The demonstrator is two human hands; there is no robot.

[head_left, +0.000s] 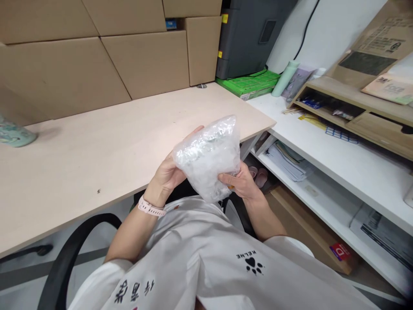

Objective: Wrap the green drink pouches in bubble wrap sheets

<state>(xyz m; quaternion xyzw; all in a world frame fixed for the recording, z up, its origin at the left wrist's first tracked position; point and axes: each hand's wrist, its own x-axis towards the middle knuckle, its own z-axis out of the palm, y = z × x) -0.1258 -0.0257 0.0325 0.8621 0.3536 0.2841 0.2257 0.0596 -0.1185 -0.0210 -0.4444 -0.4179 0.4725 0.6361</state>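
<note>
A clear bubble-wrap package (209, 159) is held up over the near edge of the desk, tilted, its far corner pointing right. Something whitish lies inside, but I cannot make out what. My left hand (172, 172) supports the package from its left side, with the fingers passing behind it and a fingertip showing at the top. My right hand (241, 181) grips the lower right part, thumb on the front face and fingers behind. A small orange spot shows beside the right thumb. A pale pink watch band (151, 207) circles my left wrist.
The light wooden desk (80, 159) bears a patterned cup (16, 131) at left. Cardboard boxes (145, 64) line its back. At right stand a green box (248, 84), a mint bottle (285, 78) and a white shelf desk (322, 150). A chair armrest (77, 245) is at lower left.
</note>
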